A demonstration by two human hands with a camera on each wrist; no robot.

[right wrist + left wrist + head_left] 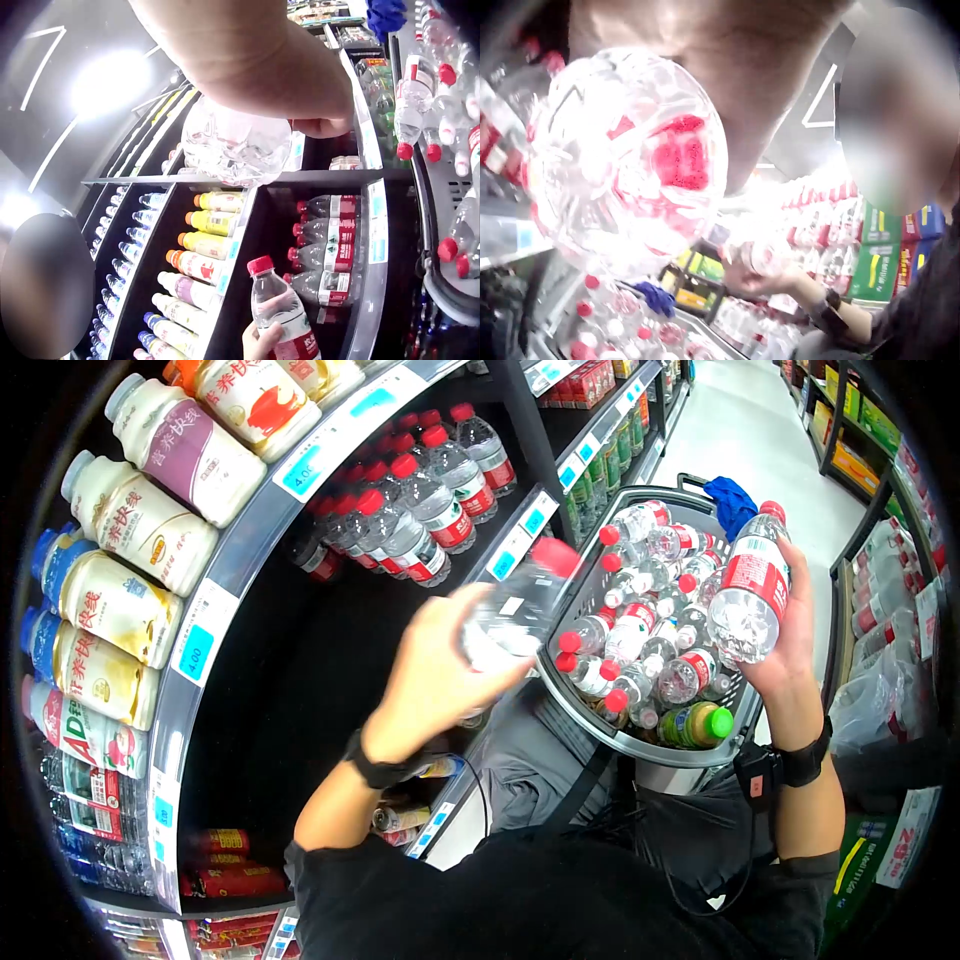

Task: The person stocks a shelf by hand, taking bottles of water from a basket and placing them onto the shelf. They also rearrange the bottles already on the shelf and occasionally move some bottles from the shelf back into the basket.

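Observation:
My left hand (425,660) grips a clear water bottle (512,615) with a red cap, between the shelf and the basket; motion blurs the bottle. From below, that bottle's ribbed base fills much of the left wrist view. On the other side, my right hand (788,655) holds a second red-capped water bottle (750,585) upright over the basket's right side, its red label facing me. Below both hands is a grey shopping basket (572,712), heaped with similar bottles (640,625) lying at various angles. One green-capped bottle (697,725) lies at its near end.
On the dark shelf at left, several rows of red-capped bottles (430,510) stand towards the back. Milk-drink bottles (140,525) line the shelf above. A blue cloth (730,505) hangs on the basket's far rim. More shelving (890,610) borders the right side, and a pale aisle floor (740,420) runs ahead.

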